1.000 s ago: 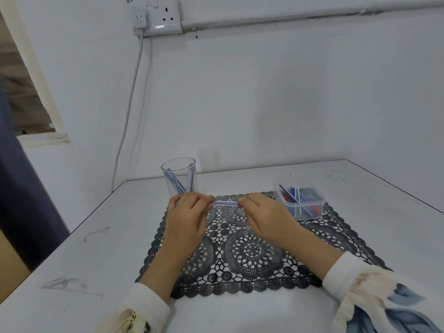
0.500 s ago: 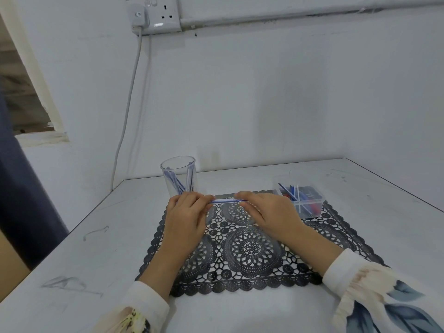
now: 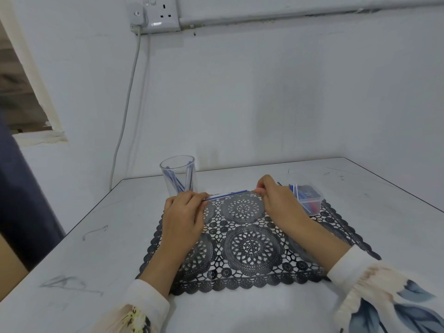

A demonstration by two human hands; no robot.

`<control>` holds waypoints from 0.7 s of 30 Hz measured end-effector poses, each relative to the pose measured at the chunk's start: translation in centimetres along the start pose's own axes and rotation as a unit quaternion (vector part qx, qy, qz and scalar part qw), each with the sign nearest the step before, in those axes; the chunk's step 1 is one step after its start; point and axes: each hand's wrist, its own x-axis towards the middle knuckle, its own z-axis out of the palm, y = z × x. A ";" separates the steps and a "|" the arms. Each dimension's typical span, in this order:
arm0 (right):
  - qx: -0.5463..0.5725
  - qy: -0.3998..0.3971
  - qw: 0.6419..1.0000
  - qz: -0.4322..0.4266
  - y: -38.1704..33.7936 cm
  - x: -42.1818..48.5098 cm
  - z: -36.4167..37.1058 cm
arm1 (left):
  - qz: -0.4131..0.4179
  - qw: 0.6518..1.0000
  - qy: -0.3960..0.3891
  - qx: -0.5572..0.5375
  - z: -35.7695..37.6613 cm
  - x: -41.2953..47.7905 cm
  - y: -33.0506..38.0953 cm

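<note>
Right hand (image 3: 280, 200) drew rightward; left fingers (image 3: 199, 197) pinch straw (image 3: 225, 195).

Counted two hands, left hand (image 3: 185, 212) and right hand (image 3: 278, 200), with one thin blue-striped stick (image 3: 225, 195) between them. Found one clear cup (image 3: 179, 164) holding more such sticks, at least three, the exact number unclear through the plastic. Noted one small clear box (image 3: 312, 203) of blue and red sticks, too tangled to count. Saw one black lace mat (image 3: 249, 248), one table (image 3: 96, 236), one wall socket (image 3: 163, 13), one plug (image 3: 138, 16) and one cable (image 3: 127, 104).
</note>
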 end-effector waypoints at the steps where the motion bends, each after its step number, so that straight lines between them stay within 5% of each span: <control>1: -0.006 -0.007 1.000 0.001 0.1 0.0 0.2 | -0.002 1.000 0.001 -0.001 0.0 0.0 0.0; 10: -0.063 -0.152 0.982 -0.093 0.5 -0.8 2.3 | 0.001 1.000 0.002 0.000 0.1 -0.1 -0.2; 21: -0.018 -0.206 0.973 -0.102 0.8 -0.6 3.0 | 0.006 1.000 -0.001 0.000 0.1 0.0 -0.1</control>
